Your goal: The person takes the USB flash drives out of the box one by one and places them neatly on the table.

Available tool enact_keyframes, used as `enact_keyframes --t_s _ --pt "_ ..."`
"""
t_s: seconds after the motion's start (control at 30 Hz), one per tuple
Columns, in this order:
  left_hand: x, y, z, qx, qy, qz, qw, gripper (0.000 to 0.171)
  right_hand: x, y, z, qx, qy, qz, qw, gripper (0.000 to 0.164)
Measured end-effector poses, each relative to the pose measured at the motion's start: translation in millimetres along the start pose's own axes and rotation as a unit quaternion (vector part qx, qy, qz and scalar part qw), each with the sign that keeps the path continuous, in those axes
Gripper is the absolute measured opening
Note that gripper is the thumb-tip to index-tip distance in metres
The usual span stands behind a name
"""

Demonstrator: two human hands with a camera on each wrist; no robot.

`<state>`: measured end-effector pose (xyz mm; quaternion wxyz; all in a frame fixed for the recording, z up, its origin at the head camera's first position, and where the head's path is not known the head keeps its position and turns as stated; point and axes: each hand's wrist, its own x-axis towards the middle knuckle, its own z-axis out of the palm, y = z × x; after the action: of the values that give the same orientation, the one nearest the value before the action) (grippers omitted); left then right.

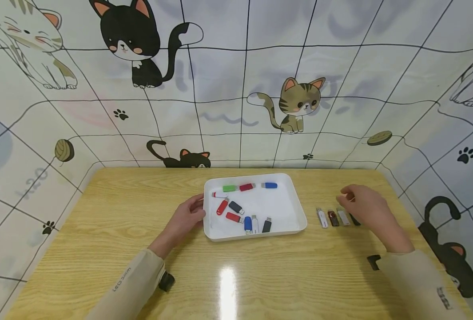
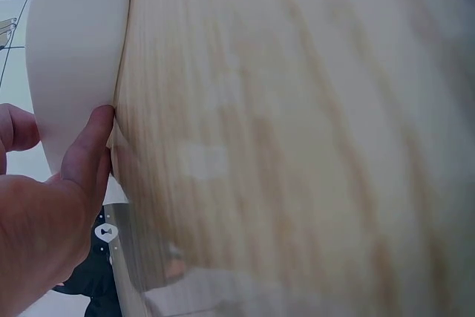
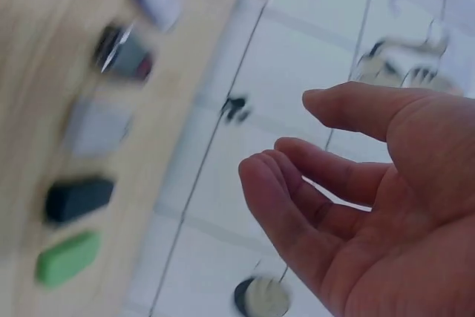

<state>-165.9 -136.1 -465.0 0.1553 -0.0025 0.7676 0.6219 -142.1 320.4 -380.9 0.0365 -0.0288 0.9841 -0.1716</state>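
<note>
A white tray (image 1: 282,206) holds several USB sticks in red, blue, green, black and white, lying at various angles. My left hand (image 1: 186,218) grips the tray's left wall; in the left wrist view its thumb and fingers lie on either side of the tray wall (image 2: 78,35). My right hand (image 1: 366,209) hovers over a row of USB sticks right of the tray, fingers bent loosely with nothing between them. The row has a white stick (image 1: 322,218), a dark red-brown one (image 1: 333,218), a silver-white one (image 1: 343,217), a black one (image 3: 78,198) and a green one (image 3: 68,257).
The wooden table (image 1: 140,200) ends at a cat-patterned backdrop (image 1: 228,89) behind and at both sides. Black wrist devices (image 1: 166,281) sit at the sleeves. A bright reflection lies on the table's front middle.
</note>
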Motion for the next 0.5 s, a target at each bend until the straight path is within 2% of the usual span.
enact_keyframes --t_s 0.27,0.5 --pt "1.9 -0.1 -0.7 -0.002 -0.01 -0.007 0.9999 0.063 0 -54 12 0.008 0.018 -0.057 0.998 0.035" --pt "1.6 -0.7 -1.4 0.006 -0.001 -0.007 1.0 0.063 8 -86 32 -0.002 -0.016 -0.083 0.996 0.028"
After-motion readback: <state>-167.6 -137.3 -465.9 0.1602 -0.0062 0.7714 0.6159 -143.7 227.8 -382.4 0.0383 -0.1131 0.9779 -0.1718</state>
